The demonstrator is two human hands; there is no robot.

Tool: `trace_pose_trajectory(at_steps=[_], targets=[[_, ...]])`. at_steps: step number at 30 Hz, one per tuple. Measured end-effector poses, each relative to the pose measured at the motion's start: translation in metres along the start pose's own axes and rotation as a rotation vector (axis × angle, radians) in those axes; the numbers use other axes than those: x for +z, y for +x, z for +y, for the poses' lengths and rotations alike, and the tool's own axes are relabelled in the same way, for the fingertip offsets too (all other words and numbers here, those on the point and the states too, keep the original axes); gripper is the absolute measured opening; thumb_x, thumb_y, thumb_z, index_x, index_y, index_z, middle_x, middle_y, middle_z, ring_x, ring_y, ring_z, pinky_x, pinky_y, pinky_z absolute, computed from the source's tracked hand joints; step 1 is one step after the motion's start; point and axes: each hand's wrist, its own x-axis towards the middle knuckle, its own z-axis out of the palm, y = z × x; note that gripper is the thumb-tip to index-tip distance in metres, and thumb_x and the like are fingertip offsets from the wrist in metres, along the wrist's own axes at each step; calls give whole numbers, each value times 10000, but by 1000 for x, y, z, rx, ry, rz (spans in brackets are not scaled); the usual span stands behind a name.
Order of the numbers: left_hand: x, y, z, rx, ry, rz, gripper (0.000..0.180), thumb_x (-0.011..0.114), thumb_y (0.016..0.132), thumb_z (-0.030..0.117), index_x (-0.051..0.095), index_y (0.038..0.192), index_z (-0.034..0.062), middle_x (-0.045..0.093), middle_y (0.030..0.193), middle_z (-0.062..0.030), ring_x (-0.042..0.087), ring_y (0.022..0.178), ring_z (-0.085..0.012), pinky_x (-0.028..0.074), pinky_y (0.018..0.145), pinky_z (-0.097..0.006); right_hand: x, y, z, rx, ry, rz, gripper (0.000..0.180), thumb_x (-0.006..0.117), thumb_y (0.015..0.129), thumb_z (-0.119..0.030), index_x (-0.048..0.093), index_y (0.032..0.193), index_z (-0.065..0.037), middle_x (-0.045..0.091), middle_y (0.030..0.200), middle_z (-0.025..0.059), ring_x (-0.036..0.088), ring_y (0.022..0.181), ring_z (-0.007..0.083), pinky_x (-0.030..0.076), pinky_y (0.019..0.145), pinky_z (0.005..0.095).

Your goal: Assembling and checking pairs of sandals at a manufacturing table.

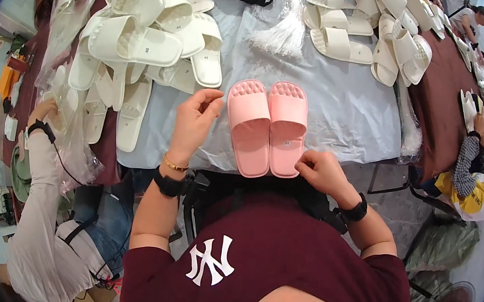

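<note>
My pair of pink rubber slide sandals (268, 126) lies between my hands: left fingers (206, 102) pinched empty beside it, right fingers (307, 164) clenched at its heel.

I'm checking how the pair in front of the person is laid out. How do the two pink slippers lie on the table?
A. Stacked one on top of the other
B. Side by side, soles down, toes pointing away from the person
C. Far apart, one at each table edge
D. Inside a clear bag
B: the two pink slippers lie next to each other on the grey table, straps up, with the right hand at the heel of one.
</note>
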Motion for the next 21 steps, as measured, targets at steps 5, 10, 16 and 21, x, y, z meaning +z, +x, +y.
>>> trace_pose_trajectory(at_steps=[5,10,16,21], targets=[[3,3,-11,-50,28,-20,191,587,881,117,625,1018,-11,609,800,8,543,690,-52,458,640,-205,13,-13,17,81,32,-39,185,624,790,-165,654,773,17,628,661,174,624,569,277,471,548,346],[6,9,-23,-88,4,-51,198,592,880,135,630,1008,-11,623,819,3,555,706,-60,461,641,-210,27,-4,21,101,85,19,191,624,789,-170,650,772,18,630,664,175,628,578,265,474,556,340],[8,31,-37,33,248,-32,243,593,857,203,648,948,-16,660,804,-127,618,657,-192,478,606,-301,48,52,-7,5,98,171,184,630,786,-179,648,767,3,639,692,175,638,624,307,485,579,367],[6,55,-30,13,638,0,364,535,845,332,669,816,-4,640,818,-223,628,749,-377,498,672,-430,64,83,-13,-78,96,214,192,629,788,-194,652,788,-4,637,707,183,636,660,326,489,612,396]])
